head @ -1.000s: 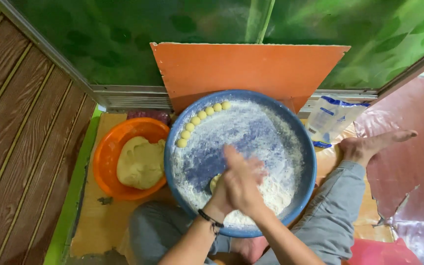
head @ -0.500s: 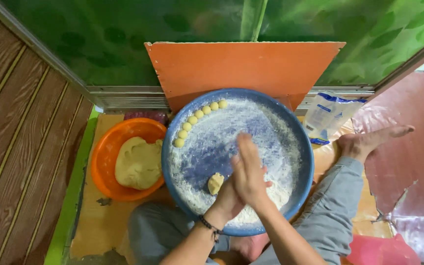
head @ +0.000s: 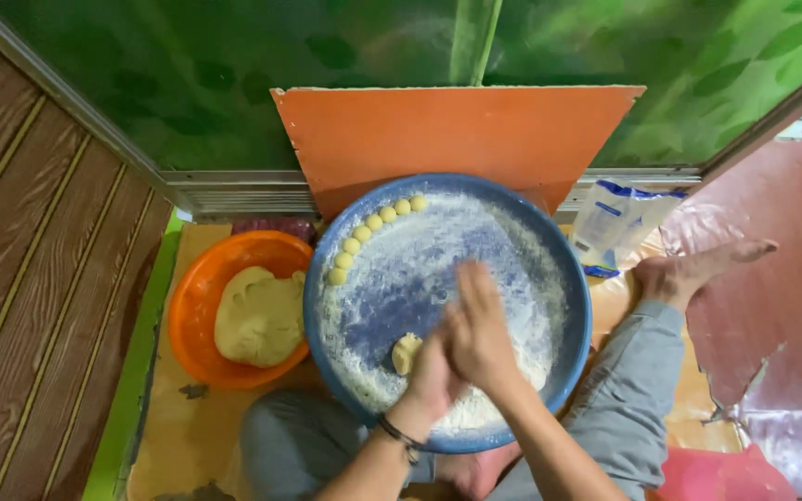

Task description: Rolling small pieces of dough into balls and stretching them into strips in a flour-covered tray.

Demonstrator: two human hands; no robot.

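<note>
Fingers (head: 475,288) of the right hand (head: 480,339) lie flat and stretched out, palm pressed against the left hand (head: 431,376) beneath it, both hands held together over the near half of the wide round blue tray (head: 573,288). Whether anything sits between the palms I cannot tell; neither hand is clenched. A dark band circles the left wrist.

Just left of the hands, one small lump of pale dough (head: 407,353) rests on the tray's floury floor, close to the left hand. White flour (head: 512,250) dusts the whole tray, heaped thickest along the near rim. Farther out, along the far left rim, a curved row of small yellow dough balls (head: 368,237) sits bead to bead.

Left of the tray, touching its edge, a round orange plastic bowl (head: 192,325) holds a big smooth mound of tan dough (head: 257,315). Both vessels sit on a tan mat (head: 178,427) on the floor, with grey-trousered knees on either side and a bare foot (head: 698,269) out to the right.

Open mat shows near left; brown wood planking (head: 20,278) runs beyond it. At the far right of the tray, a white-and-blue plastic bag (head: 619,223) slumps. Behind everything, an orange board (head: 457,139) stands upright against a green leaf-patterned wall (head: 187,65).
</note>
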